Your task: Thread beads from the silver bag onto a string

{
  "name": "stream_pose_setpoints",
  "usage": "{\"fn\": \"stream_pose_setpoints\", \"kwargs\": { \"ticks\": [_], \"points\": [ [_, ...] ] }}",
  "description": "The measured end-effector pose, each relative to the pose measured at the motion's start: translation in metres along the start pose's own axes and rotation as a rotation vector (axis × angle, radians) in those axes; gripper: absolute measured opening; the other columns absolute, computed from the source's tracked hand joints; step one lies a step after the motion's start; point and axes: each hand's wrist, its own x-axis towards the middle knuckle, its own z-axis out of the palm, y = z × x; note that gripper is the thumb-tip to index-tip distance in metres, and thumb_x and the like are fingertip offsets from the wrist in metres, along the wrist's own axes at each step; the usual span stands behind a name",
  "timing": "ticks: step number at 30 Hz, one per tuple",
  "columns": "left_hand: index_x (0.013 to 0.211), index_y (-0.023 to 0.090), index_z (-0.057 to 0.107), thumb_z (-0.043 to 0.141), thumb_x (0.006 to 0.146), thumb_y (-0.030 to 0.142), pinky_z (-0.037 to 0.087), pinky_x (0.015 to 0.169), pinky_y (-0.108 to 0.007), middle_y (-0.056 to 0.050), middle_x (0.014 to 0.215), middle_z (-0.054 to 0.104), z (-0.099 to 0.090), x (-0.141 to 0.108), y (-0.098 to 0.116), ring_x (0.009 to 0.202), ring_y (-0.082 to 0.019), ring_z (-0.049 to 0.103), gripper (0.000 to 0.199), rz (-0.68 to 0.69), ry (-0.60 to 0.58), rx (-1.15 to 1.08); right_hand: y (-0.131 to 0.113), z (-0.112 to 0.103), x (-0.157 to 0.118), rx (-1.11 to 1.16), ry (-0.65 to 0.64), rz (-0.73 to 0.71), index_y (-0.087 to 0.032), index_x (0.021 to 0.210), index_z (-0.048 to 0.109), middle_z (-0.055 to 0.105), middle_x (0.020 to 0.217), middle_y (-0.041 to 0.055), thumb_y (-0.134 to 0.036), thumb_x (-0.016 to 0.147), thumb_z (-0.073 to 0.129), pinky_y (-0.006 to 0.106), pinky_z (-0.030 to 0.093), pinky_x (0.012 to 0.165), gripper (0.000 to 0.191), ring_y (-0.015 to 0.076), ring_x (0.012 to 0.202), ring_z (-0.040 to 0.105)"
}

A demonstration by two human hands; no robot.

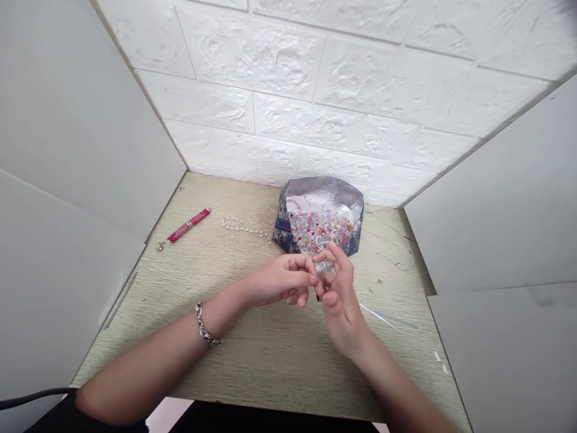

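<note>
So, L hand [285, 280] curled sideways, R hand [341, 310] angled up v. close.

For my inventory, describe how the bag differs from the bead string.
The bag is bulky, while the bead string is thin. The bag holds a loose heap of many-coloured beads; the bead string is pale and runs in a bent line. Both rest on the table.

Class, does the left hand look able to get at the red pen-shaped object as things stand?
Probably yes: nothing covers the red pen-shaped object, and the low beaded strand should not block the left hand.
</note>
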Motion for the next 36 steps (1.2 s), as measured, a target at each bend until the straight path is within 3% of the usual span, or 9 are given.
{"fn": "stream_pose_setpoints", "kwargs": {
  "ticks": [3,5,7,13,16,19,22,36],
  "points": [
    [0.065,0.015,0.045,0.061,0.067,0.023,0.027,0.036,-0.015,0.004,0.052,0.053,0.002,-0.001,0.002,0.037,-0.004,0.044,0.018,-0.012,-0.005,-0.016,0.002,-0.007,0.009,0.006,0.103,0.014,-0.028,0.131,0.02,0.039,0.11,0.0069,-0.047,0.088,0.025,0.03,0.047,0.06,0.047,0.0087,0.063,0.047],
    [0.065,0.015,0.046,0.06,0.068,0.02,0.023,0.037,-0.015,0.006,0.048,0.047,0.002,-0.002,0.003,0.036,-0.002,0.038,0.015,-0.006,-0.003,-0.022,0.005,-0.018,0.021,-0.172,0.194,0.074,-0.023,0.122,0.038,0.046,0.099,0.0056,-0.04,0.088,0.032,0.03,0.045,0.066,0.039,0.0113,0.069,0.049],
    [0.065,0.014,0.047,0.06,0.069,0.02,0.018,0.038,-0.015,0.008,0.046,0.041,0.001,-0.002,0.004,0.036,-0.001,0.03,0.014,0.005,-0.005,-0.028,0.011,-0.03,0.035,-0.385,0.198,0.116,-0.019,0.105,0.053,0.051,0.09,0.0052,-0.033,0.085,0.039,0.029,0.043,0.067,0.028,0.0137,0.072,0.05],
    [0.063,0.014,0.048,0.061,0.068,0.022,0.015,0.038,-0.016,0.009,0.044,0.035,0.002,0.0,0.002,0.037,-0.001,0.024,0.016,0.039,0.076,0.036,0.028,-0.054,0.084,-0.928,-0.129,0.133,-0.02,0.088,0.065,0.056,0.084,0.0052,-0.023,0.082,0.045,0.028,0.037,0.072,0.021,0.0163,0.08,0.052],
    [0.062,0.015,0.047,0.06,0.067,0.023,0.015,0.037,-0.016,0.01,0.04,0.03,0.001,0.0,0.004,0.035,-0.001,0.022,0.017,0.234,0.327,0.011,0.032,-0.052,0.104,-1.068,-0.26,0.101,-0.023,0.088,0.067,0.057,0.084,0.0054,-0.023,0.082,0.045,0.029,0.033,0.072,0.022,0.0174,0.083,0.053],
    [0.061,0.017,0.043,0.058,0.067,0.022,0.014,0.034,-0.015,0.011,0.039,0.025,-0.004,0.0,0.011,0.032,-0.001,0.018,0.016,0.467,0.615,-0.117,0.034,-0.047,0.117,-1.109,-0.347,0.07,-0.025,0.087,0.067,0.057,0.086,0.0052,-0.022,0.082,0.046,0.031,0.028,0.074,0.022,0.017,0.083,0.053],
    [0.062,0.017,0.04,0.056,0.066,0.019,0.013,0.033,-0.014,0.011,0.041,0.023,-0.01,0.001,0.016,0.031,-0.001,0.016,0.016,0.553,0.731,-0.19,0.036,-0.045,0.123,-1.085,-0.384,0.059,-0.023,0.088,0.067,0.058,0.087,0.006,-0.021,0.082,0.045,0.031,0.026,0.075,0.022,0.0167,0.083,0.052],
    [0.063,0.018,0.039,0.055,0.065,0.02,0.013,0.031,-0.014,0.011,0.042,0.023,-0.017,0.004,0.016,0.03,-0.001,0.018,0.016,0.525,0.784,-0.173,0.043,-0.039,0.127,-1.065,-0.498,0.004,-0.022,0.084,0.065,0.059,0.086,0.0046,-0.022,0.082,0.047,0.032,0.023,0.076,0.018,0.0155,0.081,0.052]
  ]
}}
